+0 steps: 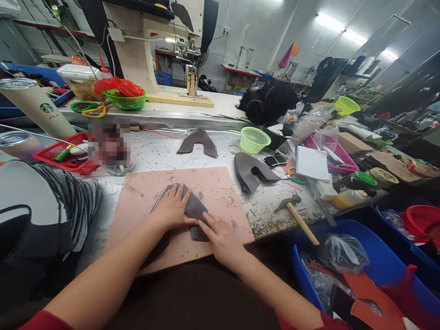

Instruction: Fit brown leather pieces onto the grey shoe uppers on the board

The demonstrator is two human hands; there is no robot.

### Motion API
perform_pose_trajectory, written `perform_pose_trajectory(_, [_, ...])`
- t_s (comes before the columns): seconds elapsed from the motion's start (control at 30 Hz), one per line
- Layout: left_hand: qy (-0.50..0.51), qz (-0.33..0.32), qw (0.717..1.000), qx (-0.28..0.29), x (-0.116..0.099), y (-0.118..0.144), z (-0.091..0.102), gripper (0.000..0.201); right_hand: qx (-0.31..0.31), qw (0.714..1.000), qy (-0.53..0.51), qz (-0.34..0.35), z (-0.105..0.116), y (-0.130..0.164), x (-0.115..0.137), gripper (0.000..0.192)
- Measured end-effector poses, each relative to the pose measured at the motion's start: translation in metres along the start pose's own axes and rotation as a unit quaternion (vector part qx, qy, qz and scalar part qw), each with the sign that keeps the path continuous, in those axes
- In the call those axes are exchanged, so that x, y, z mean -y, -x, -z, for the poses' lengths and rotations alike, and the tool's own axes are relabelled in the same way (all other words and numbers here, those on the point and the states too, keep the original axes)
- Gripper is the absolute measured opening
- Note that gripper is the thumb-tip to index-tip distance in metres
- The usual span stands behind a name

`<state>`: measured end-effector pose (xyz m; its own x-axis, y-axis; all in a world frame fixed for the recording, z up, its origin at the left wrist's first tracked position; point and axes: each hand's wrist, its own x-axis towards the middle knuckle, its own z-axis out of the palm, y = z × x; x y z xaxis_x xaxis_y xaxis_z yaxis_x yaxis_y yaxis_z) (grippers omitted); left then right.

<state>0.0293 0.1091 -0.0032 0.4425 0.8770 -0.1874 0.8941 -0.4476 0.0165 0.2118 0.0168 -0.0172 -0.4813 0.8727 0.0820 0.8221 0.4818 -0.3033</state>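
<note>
Your left hand (171, 211) lies flat, fingers spread, on the grey piece (197, 209) on the near pink board (220, 185); your right hand (222, 237), also open, touches its right side, neither gripping, probably to steady it

Grey piece (197, 208) partly hidden under left hand (174, 207) and right hand (223, 236); pixelated patch (109, 143) unreadable; left edge cuts stacked pieces (74, 204).

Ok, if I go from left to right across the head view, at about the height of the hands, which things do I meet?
Stack of black-edged panels, left hand lying on a dark grey piece, right hand, stacked grey U-shaped pieces, wooden-handled hammer, green-lidded jar.
</note>
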Motion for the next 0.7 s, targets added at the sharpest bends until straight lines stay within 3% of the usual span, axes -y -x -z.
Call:
perform_pose_trajectory(0.1, [0.025, -0.030, 0.999, -0.029, 0.016, -0.006, -0.001, 0.089, 0.082, 0.993, 0.025, 0.080, 0.001, 0.005, -0.001, 0.053])
perform_pose_trajectory(0.2, [0.063, -0.077, 0.994, -0.046, 0.042, -0.011, 0.002, 0.056, 0.157, 0.985, 0.008, 0.078, 0.020, -0.001, -0.002, 0.047])
perform_pose_trajectory(0.3, [0.058, -0.093, 0.992, -0.055, 0.061, -0.008, 0.001, 0.036, 0.205, 0.976, -0.018, 0.077, 0.042, -0.023, 0.003, 0.038])
perform_pose_trajectory(0.4, [0.039, -0.104, 0.991, -0.078, 0.063, 0.003, -0.007, 0.034, 0.142, 0.987, -0.046, 0.063, 0.042, -0.059, 0.013, 0.038])
perform_pose_trajectory(0.5, [0.020, -0.111, 0.987, -0.112, 0.055, 0.013, -0.014, 0.036, 0.034, 0.994, -0.089, 0.050, 0.014, -0.097, 0.020, 0.046])
perform_pose_trajectory(0.6, [0.004, -0.109, 0.984, -0.144, 0.049, 0.020, -0.016, 0.036, 0.007, 0.995, -0.091, 0.031, -0.019, -0.119, 0.022, 0.053])
perform_pose_trajectory(0.7, [-0.007, -0.101, 0.983, -0.154, 0.049, 0.030, -0.017, 0.035, 0.004, 0.998, -0.060, 0.026, -0.035, -0.123, 0.021, 0.051])
